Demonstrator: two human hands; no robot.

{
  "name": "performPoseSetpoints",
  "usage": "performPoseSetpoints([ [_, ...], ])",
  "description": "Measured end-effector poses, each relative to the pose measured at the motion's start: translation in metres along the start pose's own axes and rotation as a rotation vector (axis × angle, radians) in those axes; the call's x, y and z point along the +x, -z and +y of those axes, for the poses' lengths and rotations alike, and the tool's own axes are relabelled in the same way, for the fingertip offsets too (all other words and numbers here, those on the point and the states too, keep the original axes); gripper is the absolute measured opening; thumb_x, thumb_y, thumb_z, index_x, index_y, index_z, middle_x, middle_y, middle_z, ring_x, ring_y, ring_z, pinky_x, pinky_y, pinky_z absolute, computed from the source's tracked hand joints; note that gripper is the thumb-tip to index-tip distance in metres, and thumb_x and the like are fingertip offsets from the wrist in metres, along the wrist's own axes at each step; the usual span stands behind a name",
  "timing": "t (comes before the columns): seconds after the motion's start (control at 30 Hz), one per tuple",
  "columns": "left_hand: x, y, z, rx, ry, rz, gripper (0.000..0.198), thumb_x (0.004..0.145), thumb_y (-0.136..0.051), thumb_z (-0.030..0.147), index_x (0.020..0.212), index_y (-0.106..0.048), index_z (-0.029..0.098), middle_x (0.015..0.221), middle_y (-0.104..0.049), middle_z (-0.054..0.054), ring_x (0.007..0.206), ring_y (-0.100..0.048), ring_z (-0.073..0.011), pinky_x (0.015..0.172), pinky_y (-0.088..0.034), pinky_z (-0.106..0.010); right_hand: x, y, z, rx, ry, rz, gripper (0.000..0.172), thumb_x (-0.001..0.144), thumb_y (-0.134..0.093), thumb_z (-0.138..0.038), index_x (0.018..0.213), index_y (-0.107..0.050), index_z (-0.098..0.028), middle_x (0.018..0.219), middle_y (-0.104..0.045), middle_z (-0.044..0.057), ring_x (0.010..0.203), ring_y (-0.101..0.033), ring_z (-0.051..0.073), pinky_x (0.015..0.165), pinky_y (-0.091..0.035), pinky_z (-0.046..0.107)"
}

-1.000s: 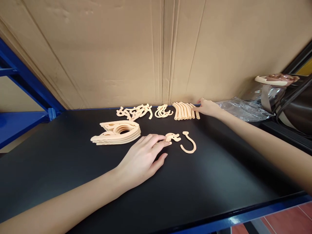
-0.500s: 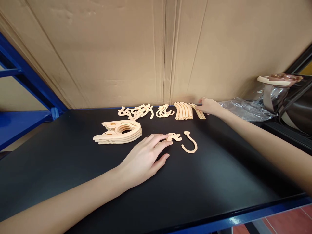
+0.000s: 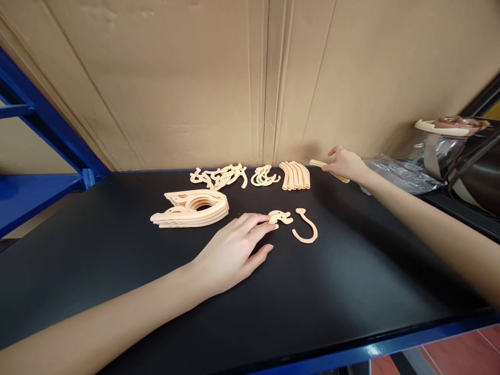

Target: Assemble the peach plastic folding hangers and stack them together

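Observation:
My left hand [image 3: 234, 246] lies palm down on the black tabletop, its fingers stretched out. Its fingertips touch a small curved cream plastic piece [image 3: 282, 216]. Just right of that piece is a loose cream plastic hook [image 3: 312, 229]. At the back right, my right hand [image 3: 346, 164] pinches cream plastic hanger arms [image 3: 317, 163] above the table; how many it holds is hard to tell. Left of them, a row of similar curved hanger arms [image 3: 294, 175] lies side by side. A bunch of hooks [image 3: 264, 177] and a pile of small curved pieces [image 3: 221, 177] sit along the back edge.
A stack of finished-looking cream folding hangers [image 3: 191, 211] lies left of my left hand. Cardboard [image 3: 175, 88] stands behind the table. Clear plastic bags [image 3: 402, 174] lie at the right, beside a dark bag-like object [image 3: 476, 172]. A blue metal frame [image 3: 50, 114] rises at the left.
My right hand has lifted the hanger arms off the table beside the row and moved slightly right, tilting them. My left hand stays in place.

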State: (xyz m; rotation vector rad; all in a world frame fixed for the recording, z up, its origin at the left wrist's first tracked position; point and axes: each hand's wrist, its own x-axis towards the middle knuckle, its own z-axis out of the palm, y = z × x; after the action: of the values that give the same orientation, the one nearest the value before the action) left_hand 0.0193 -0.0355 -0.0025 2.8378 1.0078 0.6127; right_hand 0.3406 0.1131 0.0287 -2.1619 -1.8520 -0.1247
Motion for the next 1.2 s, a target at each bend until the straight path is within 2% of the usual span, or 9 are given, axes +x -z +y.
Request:
performPoseSetpoints([
  [0.1,0.0,-0.002,-0.001,-0.003,0.003,-0.014,0.033,0.095,-0.049,0.025,0.126,-0.057,0.018,0.126,-0.059,-0.008,0.113,-0.057,-0.0215,0.096,-0.05,-0.037,-0.015,0.011,-0.003,0.124,0.021,0.13,0.049,0.073,-0.064,-0.032,0.118,-0.049,-0.017,0.09,-0.07,0.009,0.079,-0.064,0.027,0.062,-0.045,0.035],
  [0.2,0.001,-0.004,-0.002,-0.005,-0.02,0.006,0.032,0.095,-0.048,0.026,0.125,-0.058,0.019,0.126,-0.06,-0.007,0.113,-0.057,-0.0217,0.095,-0.05,-0.037,-0.037,0.012,-0.01,0.299,0.255,0.201,0.049,0.069,-0.063,-0.025,0.116,-0.05,-0.02,0.097,-0.067,0.006,0.075,-0.062,0.021,0.066,-0.046,0.033],
  [0.3,0.002,-0.003,-0.001,-0.004,-0.011,-0.025,0.032,0.095,-0.048,0.026,0.125,-0.058,0.019,0.127,-0.059,-0.007,0.113,-0.056,-0.0222,0.096,-0.049,-0.038,-0.059,0.004,-0.02,0.444,0.477,0.099,0.048,0.068,-0.064,-0.024,0.114,-0.051,-0.022,0.097,-0.066,0.004,0.076,-0.06,0.018,0.069,-0.047,0.031],
  [0.43,0.004,0.0,0.001,-0.012,0.002,-0.052,0.032,0.095,-0.048,0.024,0.125,-0.059,0.018,0.128,-0.058,-0.008,0.114,-0.055,-0.023,0.096,-0.049,-0.039,-0.08,-0.011,-0.031,0.548,0.581,-0.112,0.043,0.07,-0.062,-0.021,0.111,-0.052,-0.024,0.097,-0.065,0.001,0.078,-0.059,0.017,0.073,-0.048,0.031],
  [0.7,0.004,-0.002,0.001,-0.023,-0.016,-0.058,0.032,0.095,-0.049,0.023,0.125,-0.059,0.019,0.125,-0.061,-0.007,0.113,-0.055,-0.0219,0.095,-0.049,-0.038,-0.087,-0.026,-0.036,0.783,0.578,-0.36,0.042,0.078,-0.062,-0.025,0.118,-0.051,-0.024,0.096,-0.064,0.002,0.073,-0.057,0.014,0.074,-0.05,0.034],
  [0.87,0.004,-0.003,0.0,-0.034,-0.077,-0.015,0.029,0.095,-0.049,0.023,0.121,-0.061,0.018,0.119,-0.063,-0.006,0.112,-0.056,-0.0206,0.094,-0.049,-0.035,-0.091,-0.028,-0.039,0.839,0.585,-0.41,0.041,0.078,-0.067,-0.031,0.116,-0.055,-0.021,0.102,-0.065,0.005,0.082,-0.06,0.016,0.079,-0.049,0.035],
  [1.0,0.004,-0.001,0.0,-0.056,-0.123,-0.005,0.025,0.095,-0.05,0.021,0.115,-0.064,0.019,0.115,-0.066,-0.005,0.108,-0.057,-0.0197,0.091,-0.048,-0.033,-0.099,-0.018,-0.044,0.884,0.626,-0.451,0.038,0.081,-0.066,-0.038,0.113,-0.058,-0.021,0.105,-0.065,0.005,0.085,-0.061,0.016,0.082,-0.05,0.035],
  [1.13,0.004,0.0,0.002,-0.059,-0.14,0.009,0.022,0.095,-0.05,0.019,0.111,-0.064,0.02,0.11,-0.068,-0.004,0.101,-0.058,-0.0194,0.085,-0.048,-0.033,-0.107,0.01,-0.044,0.683,0.774,-0.324,0.022,0.084,-0.063,-0.036,0.1,-0.065,-0.021,0.098,-0.066,0.003,0.088,-0.06,0.016,0.081,-0.047,0.032],
  [1.2,0.005,0.0,0.003,-0.063,-0.147,0.023,0.02,0.095,-0.05,0.019,0.108,-0.065,0.019,0.107,-0.068,-0.003,0.097,-0.058,-0.0184,0.083,-0.047,-0.032,-0.111,0.025,-0.042,0.584,0.872,-0.43,0.015,0.086,-0.059,-0.032,0.092,-0.067,-0.02,0.088,-0.065,0.001,0.078,-0.059,0.014,0.072,-0.046,0.028],
])
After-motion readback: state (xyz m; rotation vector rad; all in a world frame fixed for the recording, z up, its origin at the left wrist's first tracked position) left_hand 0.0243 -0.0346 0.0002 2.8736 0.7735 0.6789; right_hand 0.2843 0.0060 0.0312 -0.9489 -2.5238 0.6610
